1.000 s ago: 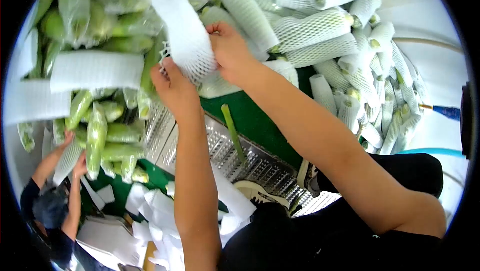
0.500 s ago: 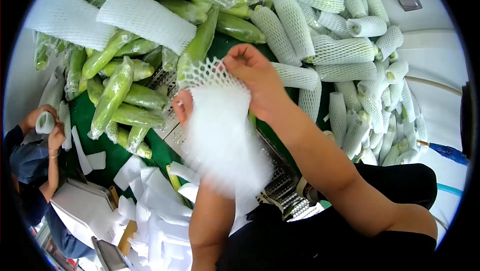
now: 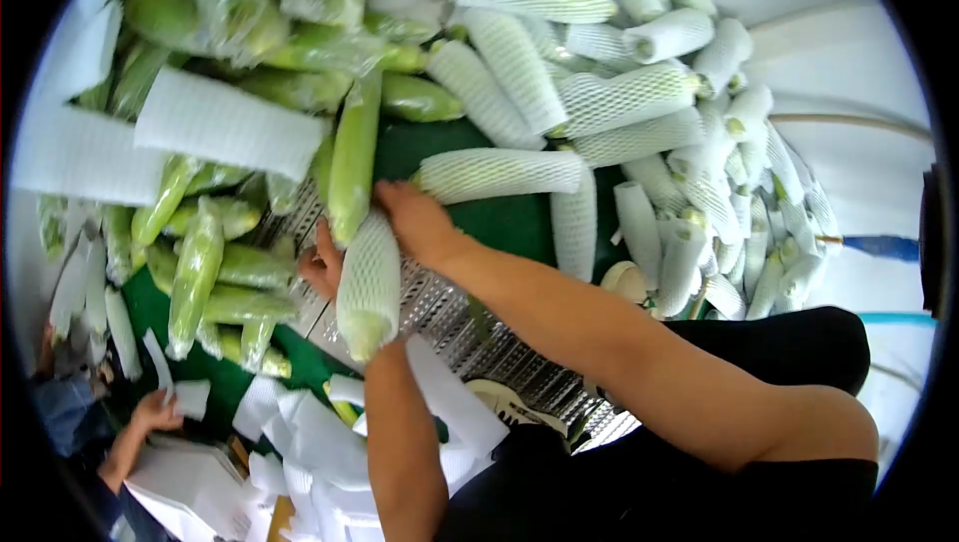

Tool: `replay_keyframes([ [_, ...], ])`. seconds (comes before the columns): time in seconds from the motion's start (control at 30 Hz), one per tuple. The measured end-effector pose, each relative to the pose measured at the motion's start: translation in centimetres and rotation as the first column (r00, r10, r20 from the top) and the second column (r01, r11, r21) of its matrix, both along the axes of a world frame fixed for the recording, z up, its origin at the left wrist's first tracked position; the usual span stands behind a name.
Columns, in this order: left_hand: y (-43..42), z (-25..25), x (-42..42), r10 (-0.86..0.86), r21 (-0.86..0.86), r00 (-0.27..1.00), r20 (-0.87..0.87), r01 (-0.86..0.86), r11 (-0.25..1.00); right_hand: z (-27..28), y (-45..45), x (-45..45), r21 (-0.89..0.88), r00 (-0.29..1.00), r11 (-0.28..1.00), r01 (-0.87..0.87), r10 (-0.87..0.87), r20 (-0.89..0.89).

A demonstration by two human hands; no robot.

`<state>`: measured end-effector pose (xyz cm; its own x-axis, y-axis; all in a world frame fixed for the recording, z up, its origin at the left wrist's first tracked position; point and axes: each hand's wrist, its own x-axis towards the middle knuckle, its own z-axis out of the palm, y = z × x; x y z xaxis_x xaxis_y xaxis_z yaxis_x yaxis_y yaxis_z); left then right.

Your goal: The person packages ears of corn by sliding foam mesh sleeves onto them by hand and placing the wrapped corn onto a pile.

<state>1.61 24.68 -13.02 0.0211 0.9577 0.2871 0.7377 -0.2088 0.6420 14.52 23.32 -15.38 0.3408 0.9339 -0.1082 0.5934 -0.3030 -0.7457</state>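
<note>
A long pale green vegetable in a white foam net sleeve (image 3: 368,287) is held between my two hands, its bare pale end pointing down toward me. My left hand (image 3: 322,262) is closed at its left side, partly hidden behind it. From the right, my right hand (image 3: 415,224) grips its upper end; some fingertips are hidden. Just above, a film-wrapped green vegetable (image 3: 356,152) without a net reaches down to the sleeve's top; I cannot tell whether they touch. Another netted vegetable (image 3: 499,173) lies just beyond my right hand.
Film-wrapped green vegetables (image 3: 198,277) are heaped left, with flat foam sleeves (image 3: 235,124) on top. Netted vegetables (image 3: 629,97) pile up on the right. More foam sleeves (image 3: 320,442) lie below, near a perforated metal surface (image 3: 479,332). A co-worker's hand (image 3: 155,412) is at lower left.
The loose foam sleeve I was holding open has given way to a netted vegetable between my hands. My view has shifted. The co-worker's hand has moved to a foam piece.
</note>
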Motion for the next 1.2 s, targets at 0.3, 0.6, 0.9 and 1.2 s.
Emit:
replay_keyframes([
  [0.3, -4.7, 14.9, 2.0, -0.871, -0.057, 0.402, 0.284, 0.914, 0.403, 9.5, -14.5, -2.5, 0.021, 0.984, 0.999, -0.025, 0.028, -0.178],
  [0.6, -3.8, 21.2, 10.9, -0.905, 0.221, 0.419, 0.079, 0.878, 0.425, 21.5, -10.3, 22.5, 0.288, 0.394, 0.365, 0.886, -0.263, -0.881],
  [0.9, -10.8, 10.9, -10.3, -0.576, -0.532, 0.767, 0.282, 0.625, 0.572, 14.7, -11.3, 6.5, -0.144, 0.77, 0.988, 0.05, -0.13, -0.625],
  [1.2, -14.8, 5.5, -11.9, -0.097, -0.676, 0.906, 0.413, 0.375, 0.635, 7.0, -17.9, -7.9, -0.236, 0.614, 0.893, -0.384, 0.055, -0.788],
])
